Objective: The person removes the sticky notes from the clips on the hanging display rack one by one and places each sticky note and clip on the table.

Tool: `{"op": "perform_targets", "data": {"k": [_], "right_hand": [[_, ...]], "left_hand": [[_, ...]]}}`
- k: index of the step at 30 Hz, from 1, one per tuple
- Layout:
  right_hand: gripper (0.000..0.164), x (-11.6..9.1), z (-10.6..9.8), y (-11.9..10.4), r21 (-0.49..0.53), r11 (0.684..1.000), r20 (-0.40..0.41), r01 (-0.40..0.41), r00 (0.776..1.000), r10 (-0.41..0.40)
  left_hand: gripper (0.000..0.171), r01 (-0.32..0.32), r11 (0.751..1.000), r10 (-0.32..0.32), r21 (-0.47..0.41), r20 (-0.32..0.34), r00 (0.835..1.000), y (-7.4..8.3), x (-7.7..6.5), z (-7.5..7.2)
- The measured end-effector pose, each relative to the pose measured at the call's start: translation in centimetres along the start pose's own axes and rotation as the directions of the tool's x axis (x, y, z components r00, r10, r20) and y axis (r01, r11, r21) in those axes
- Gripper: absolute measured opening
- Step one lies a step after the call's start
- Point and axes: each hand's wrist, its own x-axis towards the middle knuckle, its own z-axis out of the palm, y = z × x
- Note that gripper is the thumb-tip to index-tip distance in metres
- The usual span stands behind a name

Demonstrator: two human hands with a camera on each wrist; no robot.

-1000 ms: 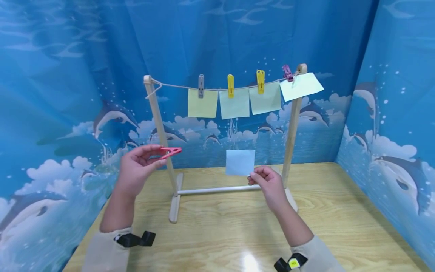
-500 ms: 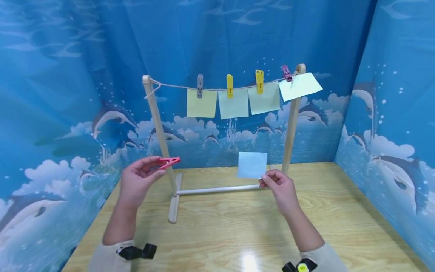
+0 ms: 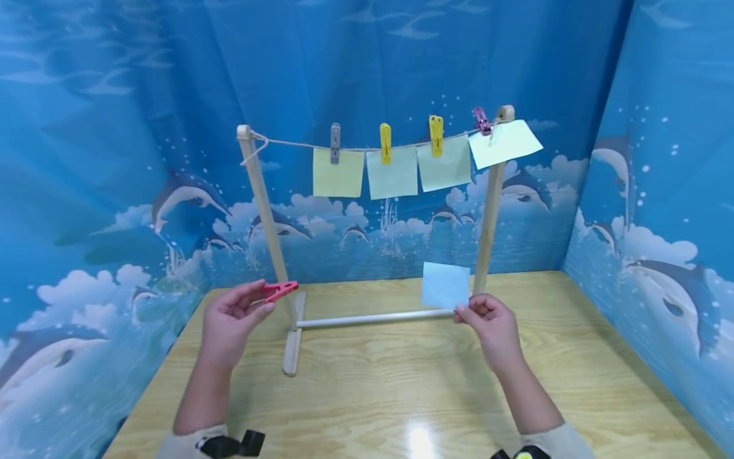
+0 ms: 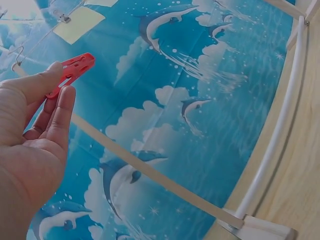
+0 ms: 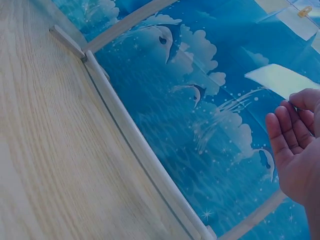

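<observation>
Between thumb and fingers my left hand (image 3: 232, 322) pinches a red clothespin (image 3: 280, 291), held in front of the rack's left post. The left wrist view shows the same clothespin (image 4: 77, 69) pointing up and away from the palm. My right hand (image 3: 490, 325) pinches a light blue paper square (image 3: 446, 285) by its lower right corner, near the right post. In the right wrist view the paper (image 5: 282, 80) looks pale and sticks out past the fingertips. Both hands are below the string (image 3: 292, 143), in front of the rack.
Four-sided notes hang from the string: a yellow note (image 3: 338, 175) under a grey clothespin (image 3: 335, 143), two pale green notes (image 3: 392, 178) under yellow clothespins (image 3: 385, 143), and a tilted one (image 3: 506, 143) under a purple clothespin (image 3: 482, 120). A white bar (image 3: 373, 319) joins the wooden posts (image 3: 266, 210) low down.
My right hand has moved right and slightly down with the blue paper. The left hand has come down a little with the red clothespin. Both keep their hold.
</observation>
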Motion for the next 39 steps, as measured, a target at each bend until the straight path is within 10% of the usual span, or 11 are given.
{"op": "perform_targets", "data": {"k": [10,39], "right_hand": [[0.007,-0.3,-2.0,0.6,0.058,0.998,-0.041,0.038,0.999,-0.035],[0.005,-1.7,-9.0,0.8,0.1,0.995,-0.185,0.03,0.983,-0.011]], "left_hand": [[0.048,0.135,0.99,-0.137,-0.03,-0.093,0.986,-1.9,-1.3,-0.8],[0.04,0.182,0.968,-0.22,-0.172,-0.23,0.948,-6.6,-3.0,-3.4]]}}
